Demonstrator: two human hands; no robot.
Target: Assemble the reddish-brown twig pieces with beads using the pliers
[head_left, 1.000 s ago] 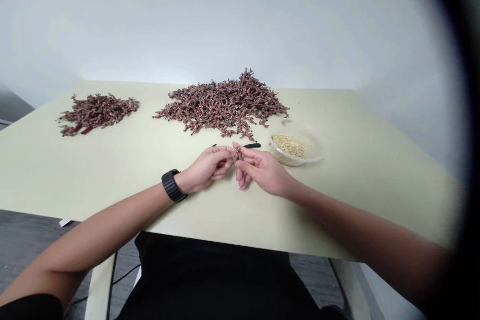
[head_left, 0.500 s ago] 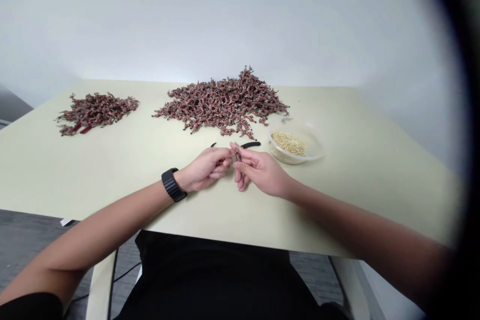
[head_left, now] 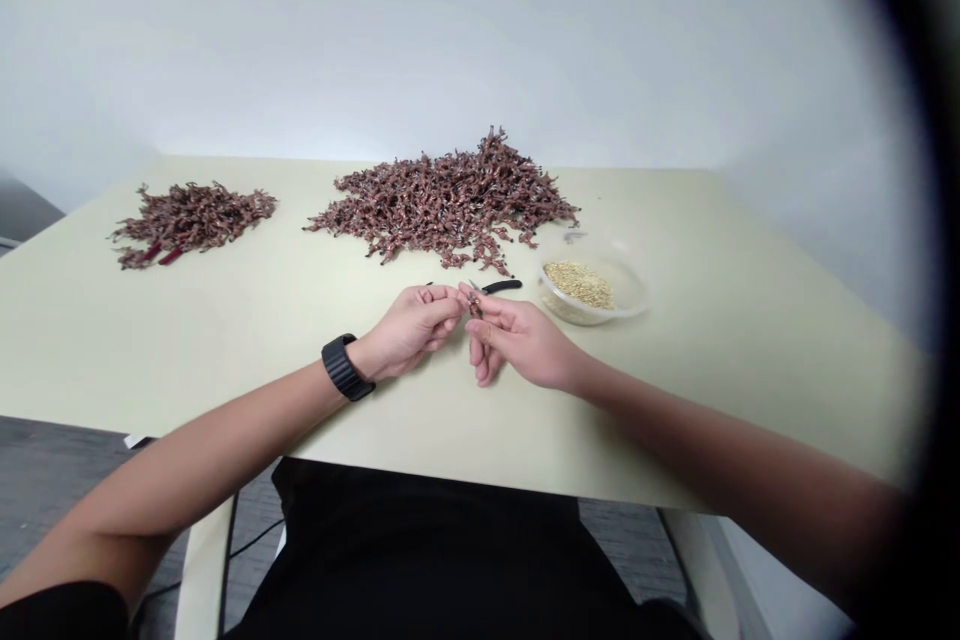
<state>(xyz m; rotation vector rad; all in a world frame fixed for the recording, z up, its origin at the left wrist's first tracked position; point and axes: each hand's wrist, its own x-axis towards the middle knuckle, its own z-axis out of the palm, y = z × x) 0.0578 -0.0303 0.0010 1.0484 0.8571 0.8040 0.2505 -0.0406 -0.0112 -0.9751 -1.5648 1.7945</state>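
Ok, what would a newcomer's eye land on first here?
Probably the large heap of reddish-brown pieces toward the back of the table, with a smaller heap at left. Nearer, the left hand and right hand meet at a small brown piece. A clear bowl of golden bits sits beyond the right hand.

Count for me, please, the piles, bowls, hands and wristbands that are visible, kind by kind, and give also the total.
Piles: 2 (large brown pile, small brown pile)
Bowls: 1 (clear bowl)
Hands: 2 (left hand, right hand)
Wristbands: 1 (black wristband)
Total: 6
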